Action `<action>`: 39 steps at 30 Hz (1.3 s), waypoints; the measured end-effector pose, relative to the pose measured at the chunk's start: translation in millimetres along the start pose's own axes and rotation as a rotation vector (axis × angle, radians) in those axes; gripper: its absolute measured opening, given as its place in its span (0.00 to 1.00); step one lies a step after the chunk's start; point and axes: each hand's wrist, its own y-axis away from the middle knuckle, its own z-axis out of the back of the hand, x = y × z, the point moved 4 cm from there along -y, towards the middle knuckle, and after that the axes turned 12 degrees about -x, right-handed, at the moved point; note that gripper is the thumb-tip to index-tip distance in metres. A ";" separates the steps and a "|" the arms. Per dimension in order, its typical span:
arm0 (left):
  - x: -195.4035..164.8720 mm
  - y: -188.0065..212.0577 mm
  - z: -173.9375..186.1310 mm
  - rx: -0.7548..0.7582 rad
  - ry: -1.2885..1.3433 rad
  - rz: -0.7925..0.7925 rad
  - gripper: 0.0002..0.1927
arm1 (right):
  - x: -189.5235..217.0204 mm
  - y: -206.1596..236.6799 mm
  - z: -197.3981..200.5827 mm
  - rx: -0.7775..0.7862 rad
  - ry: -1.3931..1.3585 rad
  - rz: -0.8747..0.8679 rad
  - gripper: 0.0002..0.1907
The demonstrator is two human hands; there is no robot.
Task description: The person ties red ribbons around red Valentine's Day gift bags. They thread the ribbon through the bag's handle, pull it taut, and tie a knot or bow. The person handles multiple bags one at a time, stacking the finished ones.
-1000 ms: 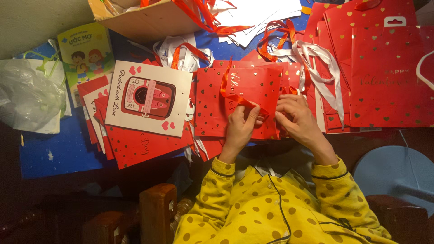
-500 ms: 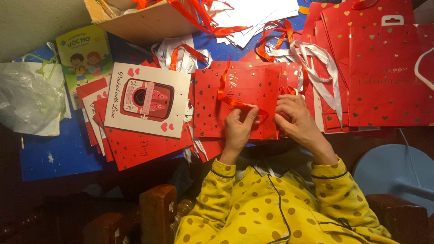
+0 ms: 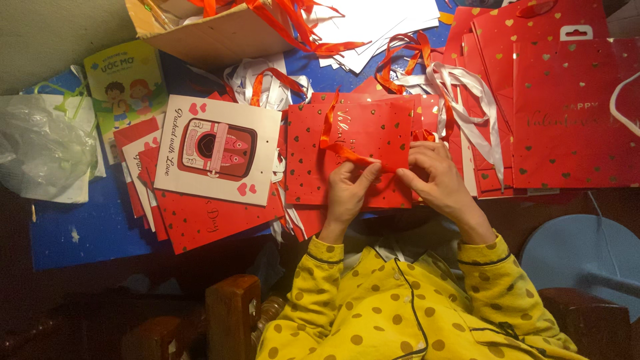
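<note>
Both hands work at the lower edge of a small red gift bag (image 3: 373, 143) with gold hearts, which lies flat on the desk near the middle of the view. The left hand (image 3: 348, 193) is pinched closed on an orange-red ribbon (image 3: 350, 155), thumb and forefinger gripping it where it crosses the bag's front. The right hand (image 3: 437, 180) rests just beside it, fingers curled narrow, its fingertips (image 3: 405, 175) touching the same ribbon end and the bag's lower edge. The ribbon runs up from the fingers to the bag's top, where it loops. Yellow sleeves (image 3: 407, 300) with brown dots cover both arms.

Left of the bag sits a white card (image 3: 217, 150) printed with a red tin picture and small hearts, lying on a fanned stack of red cards (image 3: 200, 217). Further left are a children's booklet (image 3: 127, 83) with a green cover and a crumpled clear plastic bag (image 3: 43, 143). A blue sheet (image 3: 87, 230) covers the desk under them. At the top stands a cardboard box (image 3: 213, 33) spilling orange ribbons, with white paper sheets (image 3: 380, 23) to its right. To the right lie larger red gift bags (image 3: 567, 113) with white ribbon handles (image 3: 467, 100), overlapping one another. A pale blue round stool (image 3: 587, 260) shows at lower right, and a dark wooden chair post (image 3: 233, 320) at the bottom
</note>
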 end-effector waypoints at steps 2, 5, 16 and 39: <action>-1.4 -1.3 4.7 -0.032 0.053 0.012 0.09 | 0.2 0.4 0.0 0.009 0.008 -0.018 0.11; -3.4 -5.1 11.6 -0.099 0.207 0.030 0.07 | 0.4 1.2 0.3 0.024 -0.025 -0.044 0.10; -20.6 -38.0 86.9 -0.278 0.633 0.183 0.10 | 3.6 0.4 0.3 0.014 -0.027 -0.047 0.10; -30.6 -39.1 109.2 -0.210 0.812 0.154 0.15 | 9.1 1.9 0.4 -0.022 -0.037 -0.013 0.12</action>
